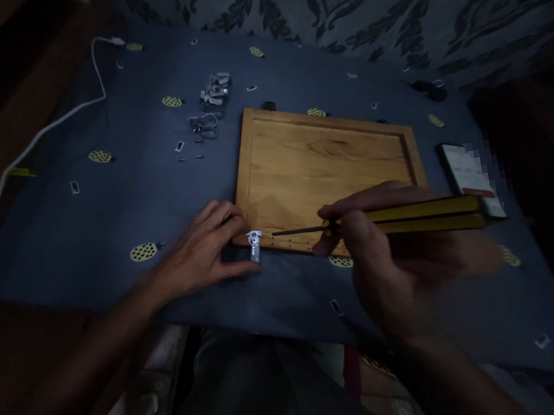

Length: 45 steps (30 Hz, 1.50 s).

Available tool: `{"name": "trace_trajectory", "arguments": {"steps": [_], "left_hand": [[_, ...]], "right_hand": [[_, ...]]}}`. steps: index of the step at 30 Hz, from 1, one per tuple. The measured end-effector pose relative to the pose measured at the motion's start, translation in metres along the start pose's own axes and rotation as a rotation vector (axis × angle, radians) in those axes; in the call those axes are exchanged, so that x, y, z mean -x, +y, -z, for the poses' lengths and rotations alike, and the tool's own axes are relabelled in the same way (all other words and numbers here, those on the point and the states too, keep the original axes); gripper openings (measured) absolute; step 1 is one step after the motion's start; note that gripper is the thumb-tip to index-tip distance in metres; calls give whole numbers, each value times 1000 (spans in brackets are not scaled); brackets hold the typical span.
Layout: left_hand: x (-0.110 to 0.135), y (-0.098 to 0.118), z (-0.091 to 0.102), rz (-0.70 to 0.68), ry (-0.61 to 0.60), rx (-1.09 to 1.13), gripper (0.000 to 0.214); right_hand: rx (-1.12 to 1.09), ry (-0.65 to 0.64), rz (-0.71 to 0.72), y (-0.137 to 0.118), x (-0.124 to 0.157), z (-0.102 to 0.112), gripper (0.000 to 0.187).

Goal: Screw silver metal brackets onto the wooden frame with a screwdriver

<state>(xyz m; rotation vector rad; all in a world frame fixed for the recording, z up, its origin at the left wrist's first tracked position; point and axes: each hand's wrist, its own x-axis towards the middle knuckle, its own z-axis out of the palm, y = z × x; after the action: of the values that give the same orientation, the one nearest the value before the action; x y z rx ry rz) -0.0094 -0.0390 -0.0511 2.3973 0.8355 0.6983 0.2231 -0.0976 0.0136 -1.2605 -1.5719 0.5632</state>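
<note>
A wooden cabinet door (331, 151) with a raised frame lies on the blue cloth. At its near left corner sits a metal hinge (254, 242), partly overhanging the edge. My left hand (214, 244) has its thumb at the hinge's lower end and its fingers by the door's corner, pinching the hinge in place. My right hand (388, 253) is wrapped round a screwdriver (424, 217) with a yellow and black handle. Its thin shaft points left, level over the door's near edge, with the tip a little right of the hinge. Several small dark holes run along that edge.
Several metal hinges (215, 92), thin curved hardware pieces (205, 124) and small screws (190, 158) lie behind and left of the door. A phone (473, 178) rests at the right. A white cable (37, 136) trails down the left side. Patterned fabric (356, 8) rises at the back.
</note>
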Motion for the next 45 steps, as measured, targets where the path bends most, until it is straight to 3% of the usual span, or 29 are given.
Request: {"name": "trace_trajectory", "arguments": {"steps": [2, 12, 23, 27, 34, 36, 42, 45], "left_hand": [[0, 0, 0, 20, -13, -10, 43], [0, 2, 1, 18, -15, -23, 44], [0, 1, 0, -15, 5, -14, 46], [-1, 1, 0, -6, 6, -8, 44], [-1, 2, 3, 22, -39, 8, 43], [-1, 2, 2, 29, -42, -2, 44], [0, -1, -2, -8, 9, -13, 45], [-1, 1, -1, -8, 8, -19, 44]], "right_hand": [[-12, 38, -6, 3, 1, -7, 11], [-73, -65, -43, 10, 0, -21, 11], [-17, -61, 60, 16, -3, -24, 7], [1, -136, 119, 11, -9, -21, 6], [14, -391, 278, 4, -25, -3, 9], [56, -369, 334, 6, -24, -4, 8], [299, -108, 390, 4, -9, -24, 12], [332, -73, 389, 3, -5, -29, 14]]}}
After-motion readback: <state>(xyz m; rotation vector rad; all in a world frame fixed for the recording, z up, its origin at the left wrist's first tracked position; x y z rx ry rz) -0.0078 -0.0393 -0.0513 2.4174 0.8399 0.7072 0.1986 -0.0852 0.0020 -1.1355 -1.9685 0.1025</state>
